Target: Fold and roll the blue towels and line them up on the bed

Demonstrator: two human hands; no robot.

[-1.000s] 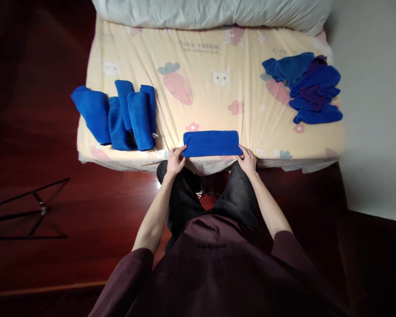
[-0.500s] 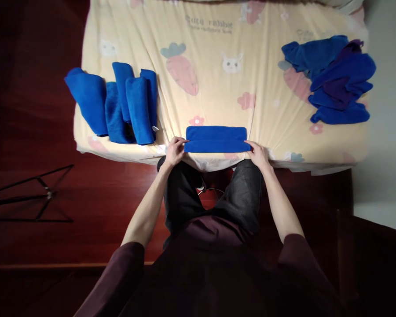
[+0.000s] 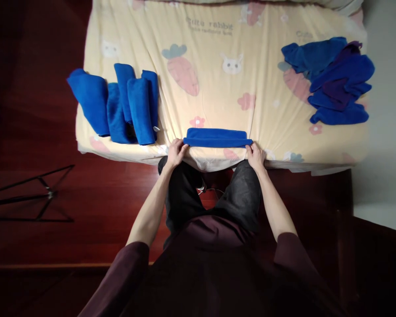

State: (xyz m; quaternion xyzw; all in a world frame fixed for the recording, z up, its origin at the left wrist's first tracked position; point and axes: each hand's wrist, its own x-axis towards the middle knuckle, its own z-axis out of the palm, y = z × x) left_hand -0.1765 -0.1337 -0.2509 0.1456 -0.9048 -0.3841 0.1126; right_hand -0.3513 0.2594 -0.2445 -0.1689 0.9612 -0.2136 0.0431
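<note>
A blue towel [image 3: 217,137], folded into a long narrow strip, lies along the front edge of the bed. Its near side is turned up into a raised fold, and a flat layer shows behind it. My left hand [image 3: 177,152] pinches the left end of that fold, fingers closed. At the opposite end, my right hand [image 3: 255,156] grips the fold between thumb and fingers. To the left lie several rolled or folded blue towels [image 3: 140,110], side by side. A loose heap of crumpled blue and purple cloths [image 3: 341,83] rests at the right.
The bed [image 3: 211,105] has a yellow sheet printed with carrots and rabbits. Black tripod legs [image 3: 48,192] stand on the dark red floor [image 3: 105,237] at the left. A pale wall [image 3: 387,132] borders the bed on the right, and my knees touch its front.
Both hands have turned the towel's near edge upward and away from me, so the strip looks narrower. The rolled towels and the heap have stayed put.
</note>
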